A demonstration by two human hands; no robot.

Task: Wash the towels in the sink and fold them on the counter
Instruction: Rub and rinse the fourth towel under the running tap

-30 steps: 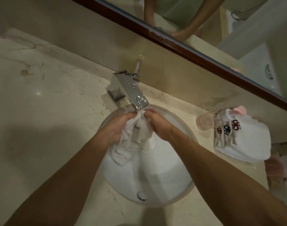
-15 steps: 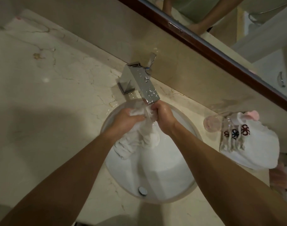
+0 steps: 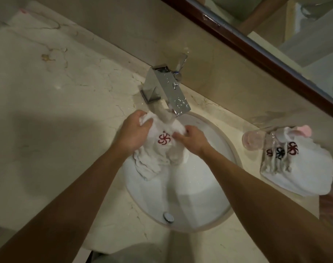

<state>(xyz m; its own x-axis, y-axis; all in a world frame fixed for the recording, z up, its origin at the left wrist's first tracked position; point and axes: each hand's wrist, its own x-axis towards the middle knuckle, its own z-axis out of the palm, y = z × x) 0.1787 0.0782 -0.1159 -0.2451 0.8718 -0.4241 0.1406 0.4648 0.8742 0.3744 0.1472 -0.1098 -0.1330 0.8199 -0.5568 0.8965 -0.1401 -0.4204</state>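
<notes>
Towel washing at the sink (image 3: 209, 196).
Left hand (image 3: 132, 134) and right hand (image 3: 192, 139) each grip the white towel (image 3: 158, 154) bunched between them under the tap (image 3: 169, 92); fingertips buried in cloth.

Both bare forearms reach forward; the left hand (image 3: 132, 134) and right hand (image 3: 191, 138) curl their fingers closed, close together.

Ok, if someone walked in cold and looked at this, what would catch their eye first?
Probably the two hands, left hand and right hand, gripping a white towel with a red pinwheel logo under the chrome faucet, over the round white sink. Next, the stack of folded towels on the counter to the right.
</notes>
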